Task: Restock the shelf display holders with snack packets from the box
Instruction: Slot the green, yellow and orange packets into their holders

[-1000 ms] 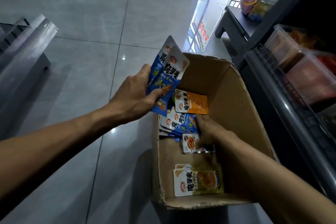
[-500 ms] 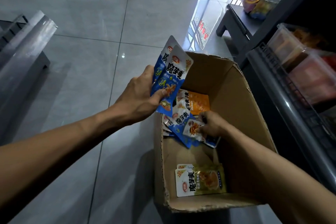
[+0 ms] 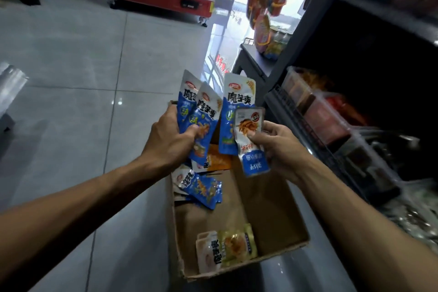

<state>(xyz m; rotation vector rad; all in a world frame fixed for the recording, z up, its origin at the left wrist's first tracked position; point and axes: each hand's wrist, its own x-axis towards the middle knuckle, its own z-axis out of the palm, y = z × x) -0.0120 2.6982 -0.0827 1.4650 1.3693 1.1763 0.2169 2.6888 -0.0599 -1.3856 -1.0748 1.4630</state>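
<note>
We're mid-pick: left hand [image 3: 170, 140] grips blue packets [image 3: 201, 111], right hand [image 3: 277, 147] pinches two more [image 3: 246, 130]. Box [image 3: 272, 208] part-full (holders [image 3: 331, 121] unfilled).

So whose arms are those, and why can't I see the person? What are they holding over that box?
There is no robot here, just a person. A camera sits on their head and looks down, so you only see their two arms reaching out. The left hand grips a fan of blue snack packets. The right hand pinches two more: a blue packet like those, and in front of it a small packet with a white top and a blue bottom. Below them a cardboard box stands on the grey tiled floor, with more packets inside: blue ones, an orange one and a yellow-green one. On the right is the shelf with clear display holders.
</note>
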